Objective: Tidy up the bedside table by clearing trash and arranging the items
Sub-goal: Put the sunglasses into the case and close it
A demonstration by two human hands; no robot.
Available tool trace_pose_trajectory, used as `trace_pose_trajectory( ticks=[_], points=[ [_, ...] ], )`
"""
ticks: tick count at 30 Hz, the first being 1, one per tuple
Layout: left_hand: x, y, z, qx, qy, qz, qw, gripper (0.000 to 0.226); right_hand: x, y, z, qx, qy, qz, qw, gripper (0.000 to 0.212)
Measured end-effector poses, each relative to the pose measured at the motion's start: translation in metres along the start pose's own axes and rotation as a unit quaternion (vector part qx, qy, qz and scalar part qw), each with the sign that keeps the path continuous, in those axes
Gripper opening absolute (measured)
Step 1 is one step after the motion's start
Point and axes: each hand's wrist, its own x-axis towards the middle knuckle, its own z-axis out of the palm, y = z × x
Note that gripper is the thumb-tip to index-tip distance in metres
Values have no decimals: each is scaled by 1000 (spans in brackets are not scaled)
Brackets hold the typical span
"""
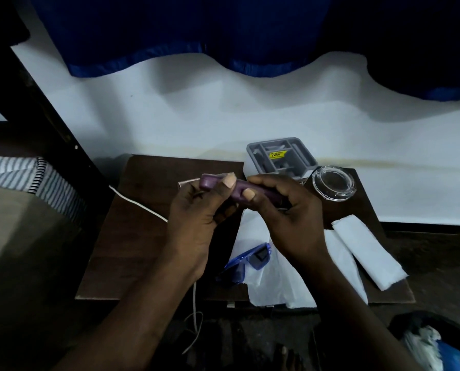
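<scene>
Left hand (pixel 194 212) and right hand (pixel 290 207), I grip the long purple plastic object (pixel 239 189) by its ends, parallel to the bench's (pixel 143 236) far edge.

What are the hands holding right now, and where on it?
Both hold one purple elongated object above the table: the left hand grips its left end, thumb on top; the right hand grips its right part.
</scene>
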Motion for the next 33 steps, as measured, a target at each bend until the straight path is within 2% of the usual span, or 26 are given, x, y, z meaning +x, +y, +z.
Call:
trace_pose_trajectory(
  ticks=[2,5,8,18,23,33],
  points=[
    [-1,-3,-3,4,-11,-15,1000,27,-1,0,-4,-9,-17,-28,999,21],
    [0,-3,-5,11,-20,-29,999,38,0,0,-8,-11,-40,-51,998,24],
    [0,-3,-6,14,-16,-35,999,35,2,1,-7,-19,-20,-62,998,21],
    [4,1,-11,27,-12,-22,999,59,-2,-5,6,-108,28,-92,990,15],
    [5,3,-12,35,-14,-22,999,53,-5,-7,10,-104,50,-80,990,15],
    [5,3,-16,37,1,-22,999,59,-6,-13,18,-95,64,-29,993,17]
  ],
)
